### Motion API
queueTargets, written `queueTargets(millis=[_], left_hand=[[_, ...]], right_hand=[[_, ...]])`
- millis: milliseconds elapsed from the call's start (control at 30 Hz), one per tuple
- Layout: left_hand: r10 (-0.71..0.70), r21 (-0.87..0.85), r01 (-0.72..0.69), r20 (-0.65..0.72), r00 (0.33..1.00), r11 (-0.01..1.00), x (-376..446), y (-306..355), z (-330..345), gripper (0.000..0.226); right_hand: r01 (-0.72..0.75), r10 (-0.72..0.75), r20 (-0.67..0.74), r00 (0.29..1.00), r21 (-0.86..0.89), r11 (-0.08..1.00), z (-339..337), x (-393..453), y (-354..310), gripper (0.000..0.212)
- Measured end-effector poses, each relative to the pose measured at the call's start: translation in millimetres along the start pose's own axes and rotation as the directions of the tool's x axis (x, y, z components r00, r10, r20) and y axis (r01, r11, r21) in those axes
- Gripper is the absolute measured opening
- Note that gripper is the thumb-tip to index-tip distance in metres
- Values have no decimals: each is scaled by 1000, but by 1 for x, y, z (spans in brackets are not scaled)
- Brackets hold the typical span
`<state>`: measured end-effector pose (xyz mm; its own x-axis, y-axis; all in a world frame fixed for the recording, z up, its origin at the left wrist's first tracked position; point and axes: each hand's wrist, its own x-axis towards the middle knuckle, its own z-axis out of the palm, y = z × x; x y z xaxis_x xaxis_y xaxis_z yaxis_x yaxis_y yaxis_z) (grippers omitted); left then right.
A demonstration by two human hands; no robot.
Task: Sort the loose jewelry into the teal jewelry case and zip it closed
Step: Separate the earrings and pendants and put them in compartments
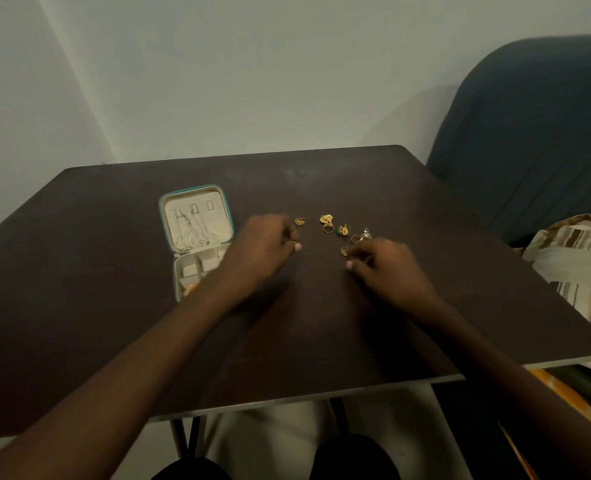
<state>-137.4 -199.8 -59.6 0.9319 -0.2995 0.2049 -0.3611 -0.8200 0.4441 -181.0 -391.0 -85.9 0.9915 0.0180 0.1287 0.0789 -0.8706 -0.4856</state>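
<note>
The teal jewelry case (197, 199) lies open on the left of the dark table, its cream lid holding thin chains and its compartments partly hidden by my left forearm. Several gold pieces lie in a row to its right: a small gold earring (299, 221), a gold flower ring (327, 223), a gold and green piece (343, 229) and a silver ring (360, 236). My left hand (263, 247) rests curled just left of the earring, and I cannot see anything in it. My right hand (380, 263) has its fingertips on a small gold ring (344, 250).
The dark brown table (114, 341) reaches its front edge near my knees. A blue chair back (529, 133) stands at the right, with striped cloth (585, 258) beside the table's right edge. A pale wall runs behind.
</note>
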Motion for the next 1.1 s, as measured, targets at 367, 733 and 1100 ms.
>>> queueTargets(millis=[367,733,1100], left_hand=[[-9,19,8,66,998,1000,69,35,76,39],[44,13,-44,26,999,999,87,36,83,30],[159,73,-161,25,987,984,85,35,83,38]], right_hand=[[-30,34,-75,997,61,998,-14,39,62,28],[36,-33,-70,997,30,999,-8,73,67,29],[63,-61,-98,993,23,998,-8,75,57,23]])
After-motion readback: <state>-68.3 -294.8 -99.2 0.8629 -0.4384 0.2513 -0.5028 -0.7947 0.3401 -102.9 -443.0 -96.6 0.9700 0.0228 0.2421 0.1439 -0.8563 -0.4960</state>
